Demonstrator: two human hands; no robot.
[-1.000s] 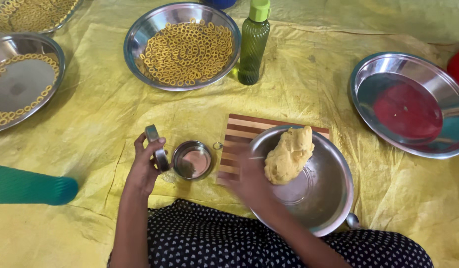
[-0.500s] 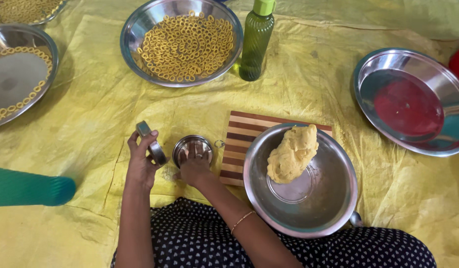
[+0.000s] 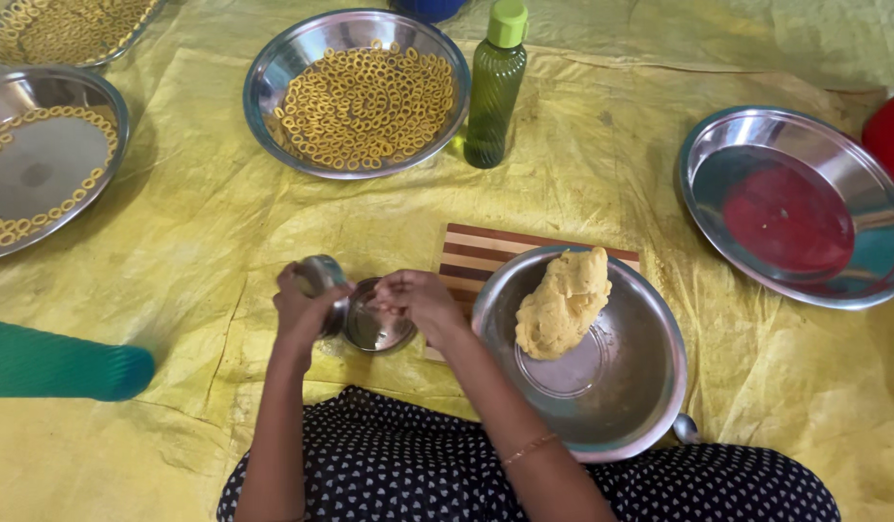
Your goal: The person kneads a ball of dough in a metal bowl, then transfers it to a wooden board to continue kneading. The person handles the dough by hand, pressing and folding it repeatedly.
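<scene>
Head-camera view of a seated person working over a yellow sheet. The left hand is closed around a small cylindrical metal press, held tilted just above the sheet. The right hand, fingers bunched together, rests at the rim of a small steel cup that sits touching the left hand; whether the fingertips hold anything cannot be told. Just to the right, a steel bowl partly covers a striped wooden board and carries 1 lump of yellow dough against its far wall. Further off stand a large bowl of yellow dough rings, a green bottle, a shallow plate edged with rings at the left, and an empty steel plate at the right; a green cylinder lies at the near left. Judged step: the fingers are being dipped in the cup, probably to grease hand or press. The next move would call for reaching right to the dough lump while keeping the press steady in the left hand.
</scene>
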